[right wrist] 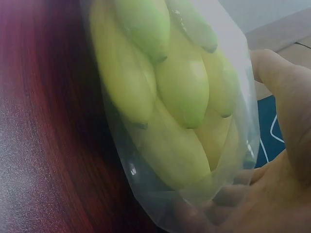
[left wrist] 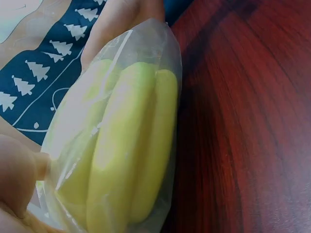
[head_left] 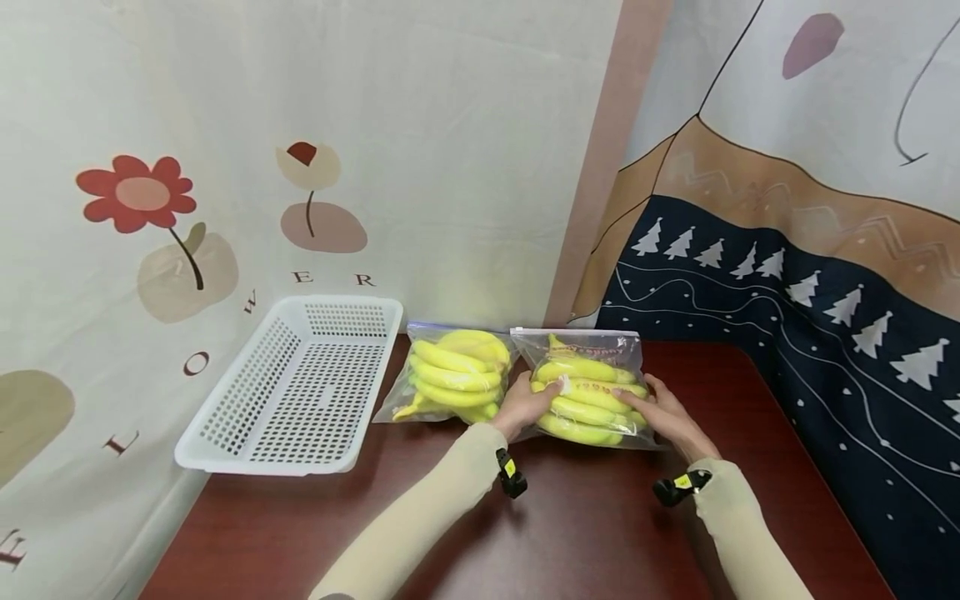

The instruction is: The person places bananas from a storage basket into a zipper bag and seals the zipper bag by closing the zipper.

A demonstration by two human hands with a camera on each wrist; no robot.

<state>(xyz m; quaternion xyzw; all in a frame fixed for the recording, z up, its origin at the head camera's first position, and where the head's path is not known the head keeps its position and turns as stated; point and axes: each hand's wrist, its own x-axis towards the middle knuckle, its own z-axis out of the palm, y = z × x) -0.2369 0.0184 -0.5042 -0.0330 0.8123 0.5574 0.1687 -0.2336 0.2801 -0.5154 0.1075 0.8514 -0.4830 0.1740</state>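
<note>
A clear zip bag of bananas (head_left: 588, 408) lies on the table between my two hands. My left hand (head_left: 525, 404) grips its left side, the thumb lying over the top. On the other side my right hand (head_left: 667, 417) holds the bag, thumb on top and fingers around the edge. In the left wrist view the bananas (left wrist: 121, 141) show through the plastic, close to the left thumb. The right wrist view shows banana tips (right wrist: 184, 97) inside the bag and the right fingers partly behind the plastic. A second zip bag of bananas (head_left: 457, 379) lies just left of my left hand.
A white perforated plastic basket (head_left: 365, 408) with nothing in it stands at the left on the dark red wooden table (head_left: 585, 517). Behind the table hangs a printed curtain (head_left: 465, 167), and a dark blue part with white trees (head_left: 750, 333) covers the right side.
</note>
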